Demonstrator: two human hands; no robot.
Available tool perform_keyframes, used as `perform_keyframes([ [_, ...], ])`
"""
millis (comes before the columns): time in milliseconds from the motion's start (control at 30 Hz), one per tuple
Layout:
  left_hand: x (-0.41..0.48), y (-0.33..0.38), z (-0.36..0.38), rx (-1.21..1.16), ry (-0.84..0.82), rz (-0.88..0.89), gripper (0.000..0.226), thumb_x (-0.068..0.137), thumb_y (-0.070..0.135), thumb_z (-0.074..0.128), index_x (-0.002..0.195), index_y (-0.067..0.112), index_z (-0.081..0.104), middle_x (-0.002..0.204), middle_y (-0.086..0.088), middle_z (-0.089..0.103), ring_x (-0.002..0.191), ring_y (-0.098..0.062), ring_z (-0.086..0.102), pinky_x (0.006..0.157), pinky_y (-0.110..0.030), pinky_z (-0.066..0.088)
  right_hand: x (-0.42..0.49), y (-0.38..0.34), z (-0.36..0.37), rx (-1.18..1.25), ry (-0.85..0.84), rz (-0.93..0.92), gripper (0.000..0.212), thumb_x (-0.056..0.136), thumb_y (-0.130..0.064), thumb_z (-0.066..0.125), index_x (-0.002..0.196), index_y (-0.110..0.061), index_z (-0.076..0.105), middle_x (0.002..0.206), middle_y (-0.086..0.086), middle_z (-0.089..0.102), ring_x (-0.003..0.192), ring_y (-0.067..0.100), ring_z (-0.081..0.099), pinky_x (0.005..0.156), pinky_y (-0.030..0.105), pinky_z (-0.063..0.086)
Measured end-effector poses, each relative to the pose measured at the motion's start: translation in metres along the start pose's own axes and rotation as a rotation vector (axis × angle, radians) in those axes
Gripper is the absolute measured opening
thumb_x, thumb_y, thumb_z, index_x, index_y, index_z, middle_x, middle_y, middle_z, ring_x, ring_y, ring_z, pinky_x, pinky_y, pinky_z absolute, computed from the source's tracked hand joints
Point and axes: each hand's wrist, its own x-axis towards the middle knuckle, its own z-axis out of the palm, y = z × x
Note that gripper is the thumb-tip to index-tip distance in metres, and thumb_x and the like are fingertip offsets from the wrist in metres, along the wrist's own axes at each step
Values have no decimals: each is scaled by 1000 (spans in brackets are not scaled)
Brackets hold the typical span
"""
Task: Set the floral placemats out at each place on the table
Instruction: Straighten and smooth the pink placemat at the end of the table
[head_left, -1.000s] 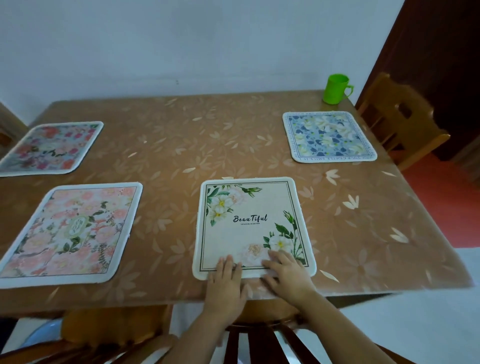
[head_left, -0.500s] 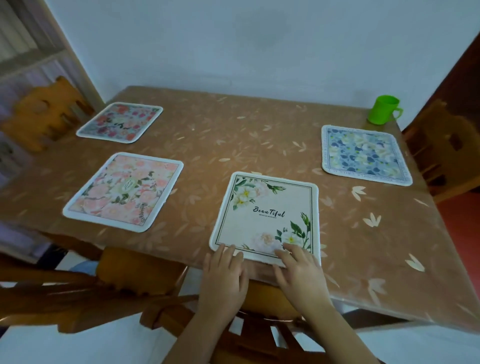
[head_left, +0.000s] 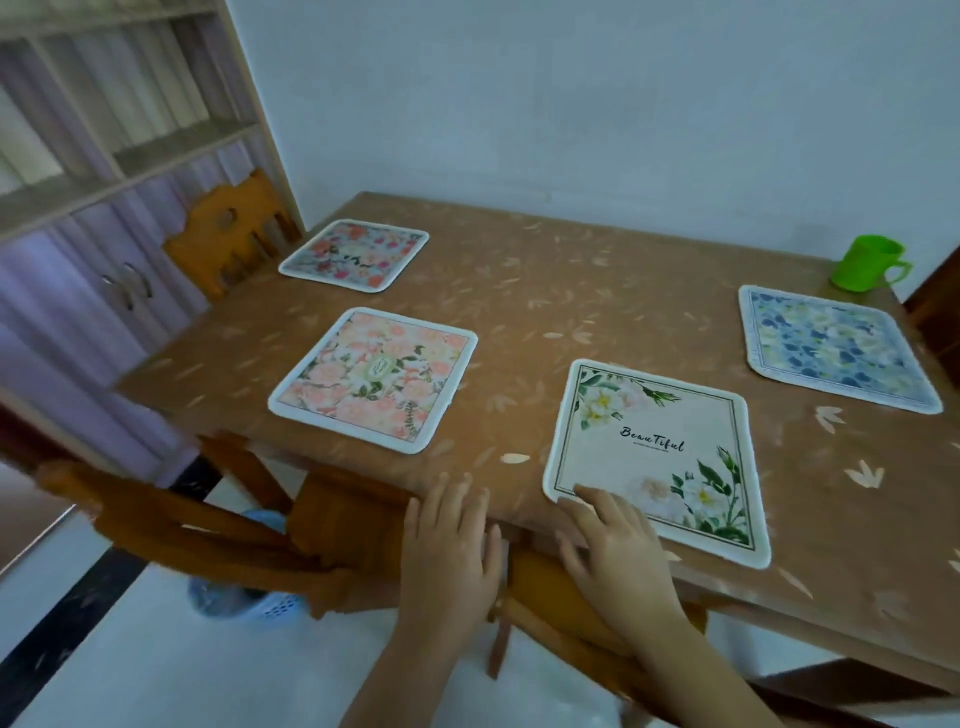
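— Left hand (head_left: 447, 551)?
— Flat, fingers straight and close together, tips resting on the near edge of the brown leaf-patterned table (head_left: 571, 312). Holding nothing. Just left of the cream square placemat with white flowers and "Beautiful" lettering (head_left: 657, 457), not touching it.
— Right hand (head_left: 613, 545)?
— Also spread wide, fingers barely bent, tips pressing on that cream placemat's near left corner. No pinch, no grasp.
— Cream placemat's spot?
— Flat on the table, near side close along the table edge.
— And the other mats?
— All flat, well apart from one another. Pink rose-printed square placemat with white border (head_left: 373, 379) to the left of the cream one. Red-and-pink floral placemat (head_left: 354, 254) beyond it, by the far left edge, in front of an orange-brown wooden chair (head_left: 228, 239). Blue-and-white floral placemat (head_left: 836, 348) by the right edge, with a bright green plastic mug (head_left: 867, 270) just behind it, near the far right corner.
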Motion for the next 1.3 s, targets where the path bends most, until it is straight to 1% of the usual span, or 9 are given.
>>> perform_keyframes([
  [133, -5, -69, -29, -22, 7, -13, 36, 88, 27, 53, 122, 14, 54, 135, -7, 50, 132, -26, 34, 108, -48, 23, 12, -75, 19, -2, 28, -13, 29, 69, -17, 75, 96, -11, 66, 98, 11, 68, 87, 32, 64, 77, 42, 53],
  [233, -5, -120, -51, -11, 4, -14, 38, 90, 29, 49, 125, 15, 52, 139, -6, 46, 134, -24, 30, 109, -47, 20, 22, -125, 35, 27, 44, -17, 30, 70, -15, 73, 98, -10, 65, 99, 13, 68, 87, 34, 64, 80, 47, 53],
  [333, -7, -166, -64, -14, -24, -32, 42, 93, 34, 41, 131, 18, 44, 144, -2, 38, 137, -21, 22, 112, -44, 15, 30, -165, 49, 59, 56, -14, 31, 73, -16, 71, 102, -12, 63, 99, 11, 67, 88, 32, 63, 81, 45, 51],
  [500, -7, -207, -71, -50, -64, -36, 42, 94, 35, 38, 133, 20, 41, 146, -1, 35, 138, -19, 19, 113, -42, 11, 45, -205, 64, 78, 49, -17, 33, 76, -18, 69, 108, -15, 61, 105, 10, 66, 95, 31, 61, 84, 47, 51],
  [633, 9, -232, -64, -56, -99, -34, 43, 95, 36, 34, 135, 22, 37, 148, 1, 31, 139, -16, 15, 114, -40, 6, 68, -219, 77, 56, 38, 3, 30, 76, -15, 69, 105, -11, 63, 105, 13, 66, 95, 34, 61, 82, 48, 51],
  [767, 42, -255, -55, -95, -118, -23, 42, 94, 34, 37, 134, 20, 39, 147, 0, 32, 138, -17, 16, 113, -41, 9, 98, -223, 95, 25, 25, 10, 30, 72, -14, 73, 100, -8, 65, 104, 14, 67, 92, 35, 63, 78, 47, 52],
  [933, 100, -284, -38, -59, -164, 44, 42, 94, 32, 37, 133, 18, 39, 145, -2, 34, 137, -18, 17, 112, -41, 8, 144, -217, 118, 12, -1, 69, 35, 71, -14, 73, 104, -8, 63, 105, 14, 66, 93, 35, 62, 77, 48, 51],
  [1100, 156, -306, -16, -5, -211, 124, 41, 94, 30, 38, 132, 17, 40, 143, -3, 36, 136, -19, 19, 111, -39, 8, 188, -198, 137, 56, 30, 219, 34, 79, -18, 66, 110, -7, 61, 112, 14, 64, 102, 34, 58, 85, 49, 49],
  [1300, 191, -316, 20, 67, -325, 206, 44, 94, 33, 36, 135, 18, 36, 147, -2, 30, 138, -18, 15, 113, -38, 8, 206, -173, 154, 17, -34, 284, 34, 80, -20, 64, 112, -9, 60, 114, 13, 62, 102, 34, 58, 87, 46, 46],
])
